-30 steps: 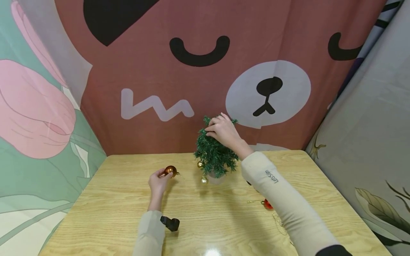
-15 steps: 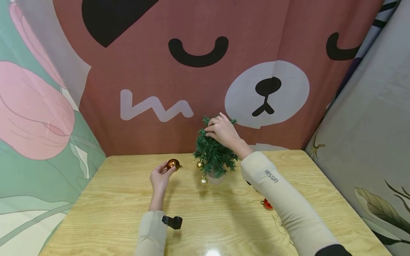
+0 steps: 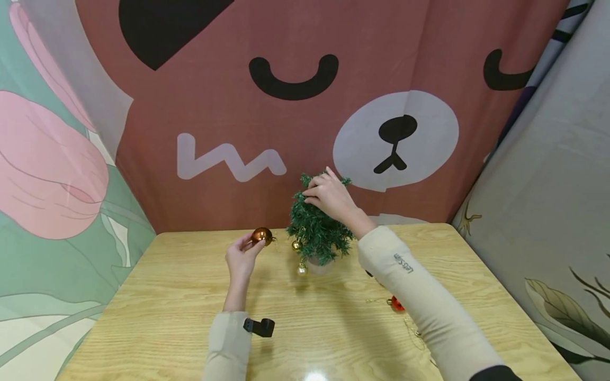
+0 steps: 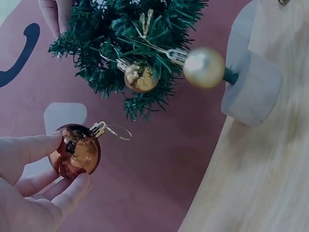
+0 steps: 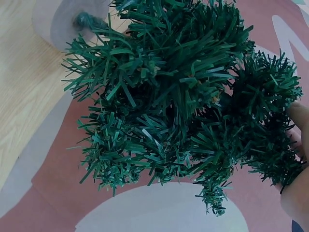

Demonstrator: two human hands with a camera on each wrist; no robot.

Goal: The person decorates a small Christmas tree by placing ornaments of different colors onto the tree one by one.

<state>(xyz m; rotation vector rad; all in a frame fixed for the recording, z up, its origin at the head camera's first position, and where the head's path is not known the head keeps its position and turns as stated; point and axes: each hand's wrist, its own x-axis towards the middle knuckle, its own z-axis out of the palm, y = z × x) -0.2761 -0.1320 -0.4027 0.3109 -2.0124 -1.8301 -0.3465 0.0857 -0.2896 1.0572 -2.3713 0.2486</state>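
My left hand (image 3: pixel 240 259) pinches a shiny copper-brown bauble (image 3: pixel 261 236) between thumb and fingers, above the table and left of the tree. In the left wrist view, a loop of thread sticks out from the cap of that bauble (image 4: pixel 76 151), apart from the branches. The small green Christmas tree (image 3: pixel 312 227) stands in a pale grey pot (image 4: pixel 253 89). My right hand (image 3: pixel 331 196) grips its top, and the right wrist view shows fingers around the foliage. A shiny gold bauble (image 4: pixel 141 78) and a pale gold bauble (image 4: pixel 203 67) hang on the tree's left side.
On the wooden table (image 3: pixel 167 301), a red bauble (image 3: pixel 396 304) with gold thread lies partly behind the right sleeve. More gold thread (image 3: pixel 415 334) lies nearer the front. A curtain with a bear print (image 3: pixel 214 201) hangs right behind the tree.
The left hand has raised the copper-brown bauble and brought it slightly right, closer to the tree. The right hand keeps its hold on the treetop.
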